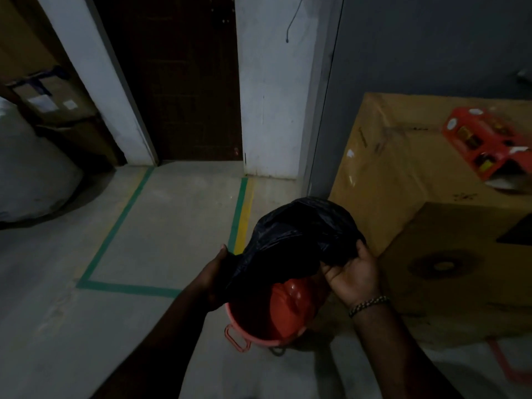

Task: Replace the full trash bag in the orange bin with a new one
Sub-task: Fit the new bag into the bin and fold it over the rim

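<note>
Left hand is closed on one edge of the black trash bag; right hand, palm up with a beaded bracelet at the wrist, pinches the opposite edge. The bag billows between and just beyond both hands, over the orange bin, which sits below them on the floor, its inside showing bare orange. Judgement: thin film, very light, limp and slippery, tears if stretched hard; best held at the mouth hem, fingers spread, then folded over the rim. Cardboard boxes stand right of the right hand; green floor tape runs left of the left hand.
</note>
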`<state>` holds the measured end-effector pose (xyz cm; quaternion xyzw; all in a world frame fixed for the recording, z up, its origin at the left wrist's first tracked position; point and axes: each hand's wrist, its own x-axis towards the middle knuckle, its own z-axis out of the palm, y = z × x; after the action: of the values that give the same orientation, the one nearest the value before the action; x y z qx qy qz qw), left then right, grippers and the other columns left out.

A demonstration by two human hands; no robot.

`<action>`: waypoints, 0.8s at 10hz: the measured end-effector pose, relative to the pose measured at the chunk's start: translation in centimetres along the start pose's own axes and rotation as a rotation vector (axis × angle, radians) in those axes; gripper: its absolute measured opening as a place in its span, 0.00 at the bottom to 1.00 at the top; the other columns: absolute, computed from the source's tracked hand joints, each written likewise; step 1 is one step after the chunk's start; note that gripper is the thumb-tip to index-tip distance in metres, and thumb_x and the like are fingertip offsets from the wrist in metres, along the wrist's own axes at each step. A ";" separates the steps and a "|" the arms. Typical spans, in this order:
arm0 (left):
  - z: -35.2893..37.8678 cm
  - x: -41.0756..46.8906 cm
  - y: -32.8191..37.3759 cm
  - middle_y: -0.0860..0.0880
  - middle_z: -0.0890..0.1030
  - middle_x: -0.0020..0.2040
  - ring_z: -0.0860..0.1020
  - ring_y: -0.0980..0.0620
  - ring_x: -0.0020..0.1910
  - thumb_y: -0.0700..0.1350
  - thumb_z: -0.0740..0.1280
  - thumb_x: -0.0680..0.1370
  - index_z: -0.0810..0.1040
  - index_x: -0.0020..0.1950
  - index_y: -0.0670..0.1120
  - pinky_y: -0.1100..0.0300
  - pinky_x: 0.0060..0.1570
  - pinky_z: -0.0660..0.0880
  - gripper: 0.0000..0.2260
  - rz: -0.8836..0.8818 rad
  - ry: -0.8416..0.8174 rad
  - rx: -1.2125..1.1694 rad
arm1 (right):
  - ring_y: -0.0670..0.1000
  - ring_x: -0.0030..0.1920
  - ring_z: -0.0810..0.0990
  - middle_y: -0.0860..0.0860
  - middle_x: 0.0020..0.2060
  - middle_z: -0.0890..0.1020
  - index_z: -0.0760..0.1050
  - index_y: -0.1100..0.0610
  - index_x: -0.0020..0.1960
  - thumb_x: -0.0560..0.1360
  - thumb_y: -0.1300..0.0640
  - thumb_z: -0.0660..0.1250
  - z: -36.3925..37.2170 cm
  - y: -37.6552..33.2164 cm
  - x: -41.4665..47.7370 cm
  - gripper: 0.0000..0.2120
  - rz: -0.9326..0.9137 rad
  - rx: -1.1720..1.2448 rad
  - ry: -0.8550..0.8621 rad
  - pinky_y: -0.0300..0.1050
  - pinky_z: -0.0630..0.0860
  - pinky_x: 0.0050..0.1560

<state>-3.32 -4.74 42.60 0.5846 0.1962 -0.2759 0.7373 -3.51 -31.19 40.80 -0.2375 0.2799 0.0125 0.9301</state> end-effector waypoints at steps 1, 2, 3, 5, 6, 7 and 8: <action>-3.0 5.6 -5.8 0.25 0.78 0.49 0.83 0.43 0.29 0.64 0.50 0.82 0.65 0.75 0.35 0.60 0.33 0.81 0.36 -0.010 -0.016 -0.047 | 0.60 0.57 0.83 0.58 0.57 0.85 0.76 0.56 0.65 0.82 0.41 0.56 -4.9 3.4 4.2 0.23 0.005 -0.025 0.013 0.54 0.78 0.58; -4.8 9.4 -9.8 0.27 0.75 0.57 0.78 0.29 0.51 0.61 0.47 0.84 0.71 0.72 0.40 0.43 0.55 0.79 0.30 -0.005 -0.027 -0.039 | 0.60 0.60 0.80 0.59 0.57 0.84 0.75 0.56 0.66 0.82 0.41 0.57 -8.5 5.6 7.1 0.23 0.002 -0.047 0.037 0.55 0.75 0.60; -8.0 15.4 -16.5 0.33 0.77 0.64 0.81 0.40 0.47 0.60 0.55 0.83 0.76 0.69 0.45 0.56 0.38 0.81 0.24 0.063 0.114 -0.032 | 0.61 0.61 0.79 0.59 0.58 0.84 0.74 0.55 0.68 0.82 0.41 0.57 -14.7 9.4 12.3 0.24 0.014 -0.074 0.084 0.56 0.77 0.58; -12.3 21.5 -24.2 0.36 0.83 0.54 0.84 0.43 0.44 0.58 0.66 0.80 0.75 0.67 0.49 0.58 0.33 0.78 0.19 0.118 0.211 0.172 | 0.62 0.63 0.77 0.58 0.62 0.81 0.75 0.53 0.68 0.82 0.40 0.56 -23.3 14.8 18.1 0.23 0.068 -0.212 0.137 0.58 0.76 0.59; -13.4 22.6 -26.1 0.37 0.82 0.53 0.85 0.45 0.43 0.56 0.68 0.78 0.74 0.68 0.54 0.55 0.35 0.80 0.19 0.182 0.190 0.242 | 0.60 0.60 0.79 0.57 0.60 0.82 0.76 0.52 0.65 0.82 0.39 0.55 -25.0 16.4 19.4 0.23 0.071 -0.321 0.207 0.57 0.78 0.57; -14.3 24.4 -28.2 0.46 0.85 0.55 0.84 0.46 0.50 0.49 0.72 0.76 0.79 0.62 0.52 0.43 0.51 0.82 0.14 0.230 0.280 0.402 | 0.61 0.58 0.80 0.57 0.57 0.82 0.76 0.52 0.63 0.80 0.37 0.57 -28.1 18.2 22.3 0.23 -0.003 -0.530 0.337 0.62 0.77 0.61; -14.3 25.0 -28.6 0.45 0.84 0.52 0.83 0.43 0.52 0.44 0.71 0.77 0.81 0.55 0.47 0.48 0.52 0.79 0.07 0.232 0.394 0.543 | 0.63 0.58 0.80 0.61 0.59 0.81 0.76 0.57 0.65 0.76 0.34 0.59 -30.3 18.6 24.2 0.30 -0.125 -0.786 0.475 0.64 0.76 0.61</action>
<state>-1.84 -0.03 2.31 0.8195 0.1865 -0.1146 0.5296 -1.59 -30.96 -2.22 -0.5849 0.4442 0.0067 0.6787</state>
